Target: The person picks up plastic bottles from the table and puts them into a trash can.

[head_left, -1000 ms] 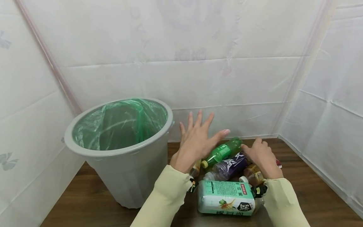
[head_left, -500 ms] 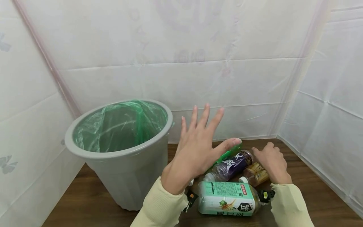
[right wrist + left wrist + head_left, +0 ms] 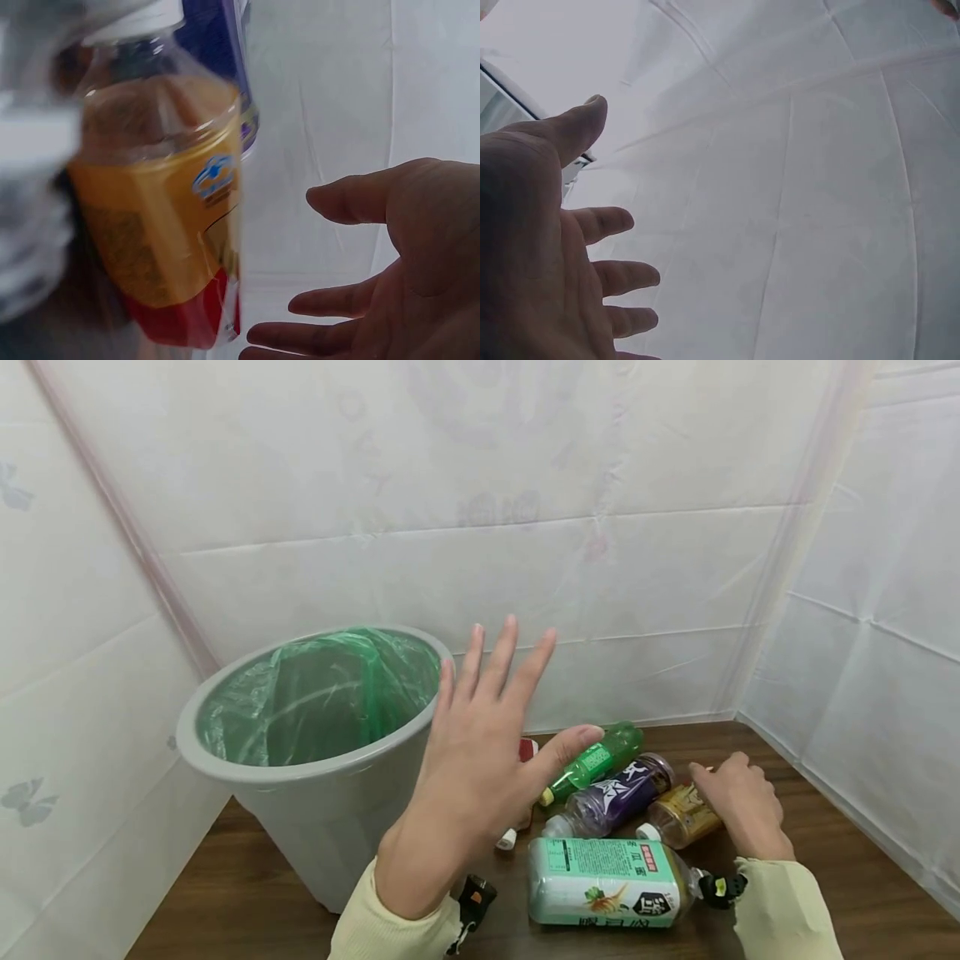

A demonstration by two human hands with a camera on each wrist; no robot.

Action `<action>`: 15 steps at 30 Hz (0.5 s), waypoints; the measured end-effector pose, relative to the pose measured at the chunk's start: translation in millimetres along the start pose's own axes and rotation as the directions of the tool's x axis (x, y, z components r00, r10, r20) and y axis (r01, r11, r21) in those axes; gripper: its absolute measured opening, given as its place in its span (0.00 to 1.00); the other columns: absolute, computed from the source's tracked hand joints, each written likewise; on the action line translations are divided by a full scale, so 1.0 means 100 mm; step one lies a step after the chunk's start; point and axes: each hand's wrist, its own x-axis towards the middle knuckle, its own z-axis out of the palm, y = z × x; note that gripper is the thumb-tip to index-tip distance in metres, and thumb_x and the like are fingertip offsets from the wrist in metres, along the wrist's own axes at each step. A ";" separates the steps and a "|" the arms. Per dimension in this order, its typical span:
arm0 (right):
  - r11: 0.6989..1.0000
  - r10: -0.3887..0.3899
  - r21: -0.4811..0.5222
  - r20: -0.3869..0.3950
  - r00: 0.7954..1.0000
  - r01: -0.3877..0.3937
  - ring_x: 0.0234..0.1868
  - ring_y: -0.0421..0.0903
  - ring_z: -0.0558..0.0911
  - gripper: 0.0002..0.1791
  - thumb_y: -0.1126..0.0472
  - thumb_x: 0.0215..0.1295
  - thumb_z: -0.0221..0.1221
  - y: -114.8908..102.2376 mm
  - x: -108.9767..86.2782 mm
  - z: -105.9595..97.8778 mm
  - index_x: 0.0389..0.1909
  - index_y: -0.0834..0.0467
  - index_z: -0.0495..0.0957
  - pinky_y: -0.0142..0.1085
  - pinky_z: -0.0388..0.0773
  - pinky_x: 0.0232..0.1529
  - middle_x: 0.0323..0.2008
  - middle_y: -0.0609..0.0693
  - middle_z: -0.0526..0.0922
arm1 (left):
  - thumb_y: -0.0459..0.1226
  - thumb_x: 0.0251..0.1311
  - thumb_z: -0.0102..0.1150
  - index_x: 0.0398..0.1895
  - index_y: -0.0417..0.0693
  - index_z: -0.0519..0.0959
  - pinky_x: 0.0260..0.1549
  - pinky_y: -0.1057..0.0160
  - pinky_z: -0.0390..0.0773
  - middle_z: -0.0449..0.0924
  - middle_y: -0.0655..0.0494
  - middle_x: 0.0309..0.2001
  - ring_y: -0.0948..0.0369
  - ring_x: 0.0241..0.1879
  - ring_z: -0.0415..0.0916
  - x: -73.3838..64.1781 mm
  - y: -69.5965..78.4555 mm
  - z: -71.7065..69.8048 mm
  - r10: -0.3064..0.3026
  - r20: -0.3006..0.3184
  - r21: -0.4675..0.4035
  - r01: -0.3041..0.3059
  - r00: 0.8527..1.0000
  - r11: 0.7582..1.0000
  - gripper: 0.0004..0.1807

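Observation:
My left hand [image 3: 480, 743] is raised with fingers spread and thumb out, in front of the bin's right side. It holds nothing; the left wrist view shows its bare palm. My right hand [image 3: 746, 797] is beside the yellow-labelled bottle [image 3: 686, 816], at its far right end. In the right wrist view the thumb and fingers stand apart, with that bottle's red and yellow label to their left. A purple-labelled bottle [image 3: 626, 793] and a green bottle [image 3: 600, 762] lie farther back. A big bottle with a mint and white label [image 3: 603, 883] lies in front.
A grey bin [image 3: 352, 802] lined with a green bag [image 3: 371, 685] stands on the left of the wooden table [image 3: 225, 877]. Another bottle with a white cap [image 3: 507, 839] is partly hidden behind the left hand. White sheeting [image 3: 637, 577] walls in the table.
My left hand has risen, come nearer the camera and then shifted left, uncovering the green bottle again. The right hand has drawn away to the right from the purple-labelled bottle.

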 end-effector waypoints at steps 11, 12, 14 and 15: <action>0.996 0.089 -0.021 0.027 0.996 -0.088 0.54 0.83 0.74 0.54 0.32 0.79 0.40 0.23 0.01 0.08 0.61 0.90 0.51 0.68 0.76 0.47 0.53 0.89 0.68 | 0.62 0.72 0.61 0.86 0.60 0.58 0.77 0.34 0.35 0.48 0.49 0.85 0.50 0.84 0.35 -0.18 -0.09 -0.21 0.028 -0.171 0.018 -0.025 0.985 1.000 0.45; 0.995 0.094 -0.023 0.039 0.995 -0.094 0.54 0.82 0.74 0.56 0.32 0.79 0.38 0.25 0.02 0.09 0.62 0.90 0.50 0.68 0.77 0.47 0.53 0.89 0.68 | 0.61 0.72 0.62 0.86 0.59 0.58 0.77 0.33 0.35 0.49 0.49 0.85 0.49 0.84 0.35 -0.20 -0.10 -0.23 0.032 -0.187 0.025 -0.027 0.982 0.999 0.45; 0.996 0.092 -0.017 0.058 0.994 -0.091 0.52 0.81 0.76 0.58 0.30 0.79 0.37 0.29 0.02 0.10 0.61 0.92 0.50 0.67 0.77 0.48 0.51 0.89 0.69 | 0.60 0.72 0.63 0.86 0.59 0.58 0.77 0.33 0.35 0.49 0.49 0.85 0.49 0.84 0.36 -0.23 -0.12 -0.26 0.034 -0.214 0.032 -0.028 0.976 0.999 0.45; 0.996 0.090 -0.006 0.072 0.993 -0.090 0.50 0.80 0.77 0.58 0.30 0.79 0.37 0.31 0.02 0.10 0.60 0.92 0.51 0.65 0.78 0.47 0.50 0.88 0.70 | 0.60 0.71 0.63 0.86 0.58 0.59 0.77 0.32 0.36 0.50 0.49 0.85 0.49 0.84 0.37 -0.25 -0.14 -0.28 0.035 -0.229 0.036 -0.027 0.973 0.999 0.45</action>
